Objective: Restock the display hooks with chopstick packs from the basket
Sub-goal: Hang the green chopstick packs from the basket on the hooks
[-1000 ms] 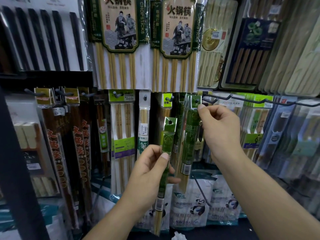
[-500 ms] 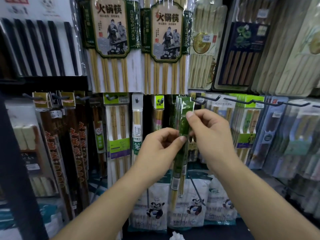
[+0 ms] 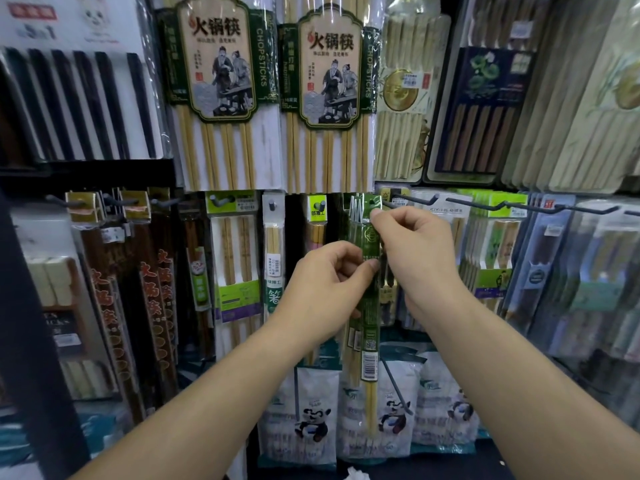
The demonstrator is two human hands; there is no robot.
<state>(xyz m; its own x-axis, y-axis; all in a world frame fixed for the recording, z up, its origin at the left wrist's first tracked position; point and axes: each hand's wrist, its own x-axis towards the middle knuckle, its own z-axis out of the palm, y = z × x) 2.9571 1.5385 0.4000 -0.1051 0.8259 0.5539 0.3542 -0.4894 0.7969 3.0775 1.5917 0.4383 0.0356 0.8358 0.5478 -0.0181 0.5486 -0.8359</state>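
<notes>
Display wall [image 3: 104, 168], green pack [image 3: 370, 306] vertical, header up, left hand [image 3: 322, 289], right hand [image 3: 419, 258] pinching

A chopstick pack [image 3: 369, 317] is held upright between the left hand [image 3: 320, 289], at its left edge, and the right hand [image 3: 419, 258], at its top. Its top is placed just left of a display hook [image 3: 412, 199]. Hanging packs [image 3: 353, 216] are directly behind it, bags [image 3: 313, 410] below, larger packs [image 3: 221, 98] above.
</notes>
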